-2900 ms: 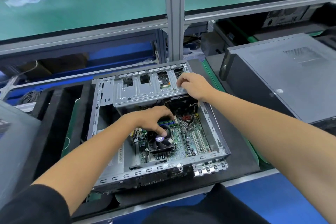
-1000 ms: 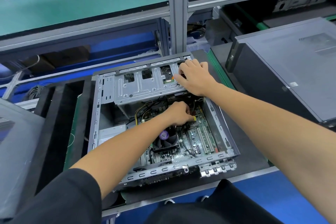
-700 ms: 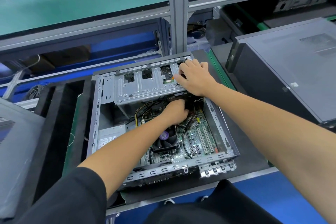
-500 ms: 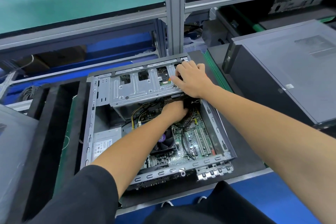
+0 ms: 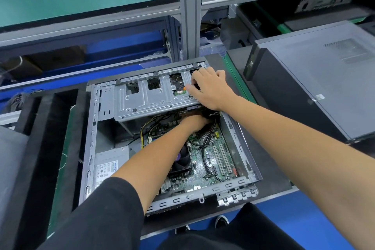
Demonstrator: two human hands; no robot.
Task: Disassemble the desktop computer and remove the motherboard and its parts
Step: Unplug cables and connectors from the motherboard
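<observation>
The open desktop case (image 5: 91,148) lies on its side on a black mat (image 5: 269,180) on the counter, its inside facing up. The green motherboard (image 5: 215,160) sits in the bottom of the case, toward the right wall, with a black fan (image 5: 181,161) on it and black cables (image 5: 208,156) looping across its slots. At the far end a silver drive cage (image 5: 150,97) spans the case above the board, and the power supply (image 5: 110,165) fills the near left corner.

The right hand (image 5: 211,89) rests on the right end of the drive cage, thumb pointing left and fingers curled down over an opening in the metal; its grip is clenched on the cage edge. The left hand (image 5: 193,123) reaches in under the cage, just over the far edge of the motherboard, and its fingers are hidden in the shadow there, so I cannot tell whether that grip is released or grasping anything.

A closed dark computer tower (image 5: 316,79) lies well off to the right, and a grey upright post (image 5: 188,12) rises behind the case
</observation>
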